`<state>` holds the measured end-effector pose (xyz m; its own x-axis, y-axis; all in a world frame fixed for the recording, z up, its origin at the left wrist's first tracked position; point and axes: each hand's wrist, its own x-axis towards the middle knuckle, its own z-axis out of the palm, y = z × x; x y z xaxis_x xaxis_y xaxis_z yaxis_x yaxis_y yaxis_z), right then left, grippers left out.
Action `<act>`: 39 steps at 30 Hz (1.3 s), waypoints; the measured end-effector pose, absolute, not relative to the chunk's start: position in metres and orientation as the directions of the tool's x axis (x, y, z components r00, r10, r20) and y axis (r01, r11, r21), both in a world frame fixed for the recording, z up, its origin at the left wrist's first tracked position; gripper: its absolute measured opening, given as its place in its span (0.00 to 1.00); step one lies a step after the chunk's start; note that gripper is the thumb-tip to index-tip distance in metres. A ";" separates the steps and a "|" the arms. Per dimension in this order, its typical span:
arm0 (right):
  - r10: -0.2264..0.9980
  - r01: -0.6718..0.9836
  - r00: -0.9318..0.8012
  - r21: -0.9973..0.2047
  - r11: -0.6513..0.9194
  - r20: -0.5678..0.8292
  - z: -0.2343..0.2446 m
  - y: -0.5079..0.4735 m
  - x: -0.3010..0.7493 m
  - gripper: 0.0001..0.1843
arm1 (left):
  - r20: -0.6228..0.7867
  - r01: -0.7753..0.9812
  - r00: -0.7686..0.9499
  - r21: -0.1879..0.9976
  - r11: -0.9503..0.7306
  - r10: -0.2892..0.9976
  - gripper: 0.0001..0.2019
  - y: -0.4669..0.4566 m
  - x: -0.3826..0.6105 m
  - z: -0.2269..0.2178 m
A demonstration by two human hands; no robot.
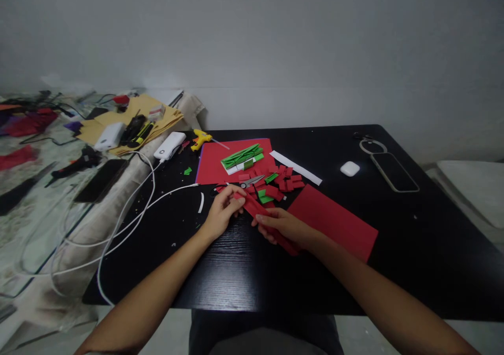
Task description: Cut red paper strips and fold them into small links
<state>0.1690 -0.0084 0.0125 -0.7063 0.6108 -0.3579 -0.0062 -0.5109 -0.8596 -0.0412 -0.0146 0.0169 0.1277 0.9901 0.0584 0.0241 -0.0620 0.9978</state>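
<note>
Fingers of left hand [222, 210]: pinched shut on upper-left end of folded red paper strip [252, 206]. Strip low over desk [236, 271], near front centre. Long axis diagonal, far-left to near-right, spanning both hands. Fingers of right hand [284, 227]: curled around strip's middle, lower end projecting past palm. Just beyond hands: scissors [252, 181], red paper scraps [287, 180]. Beside right wrist: red sheet [334, 221].

I see a black worktop [394, 250] against a pale wall. At its far right lie a dark phone [394, 171] and a white earbud case [349, 168]. At the far left, a yellow glue gun [200, 139] sits just beside a white power bank [169, 145]. A white cable [129, 223] loops near the left edge.
</note>
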 end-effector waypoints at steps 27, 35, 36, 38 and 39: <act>0.601 -0.023 -0.685 -0.812 -0.584 -0.412 0.009 -0.005 0.170 0.30 | -0.007 -0.033 0.071 0.999 0.009 0.997 0.10 -0.012 -0.038 0.018; 0.622 -0.028 -0.695 -0.851 -0.525 -0.360 0.009 -0.006 0.170 0.25 | 0.001 -0.010 0.114 1.000 0.000 0.993 0.10 -0.013 -0.039 0.016; 0.622 -0.024 -0.694 -0.852 -0.522 -0.362 0.010 -0.006 0.170 0.25 | 0.002 0.002 0.117 1.000 -0.002 0.993 0.11 -0.013 -0.039 0.016; 0.628 -0.029 -0.692 -0.856 -0.517 -0.356 0.012 -0.007 0.170 0.25 | 0.002 0.023 0.124 1.000 -0.004 0.992 0.13 -0.014 -0.038 0.017; 0.632 -0.033 -0.691 -0.857 -0.514 -0.352 0.013 -0.007 0.169 0.25 | 0.002 0.027 0.127 1.000 -0.005 0.992 0.13 -0.014 -0.037 0.017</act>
<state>0.1695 -0.0074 0.0134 -0.6911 0.6315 -0.3515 -0.0335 -0.5138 -0.8573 -0.0372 -0.0142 0.0174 0.1268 0.9919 0.0017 0.0267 -0.0051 0.9996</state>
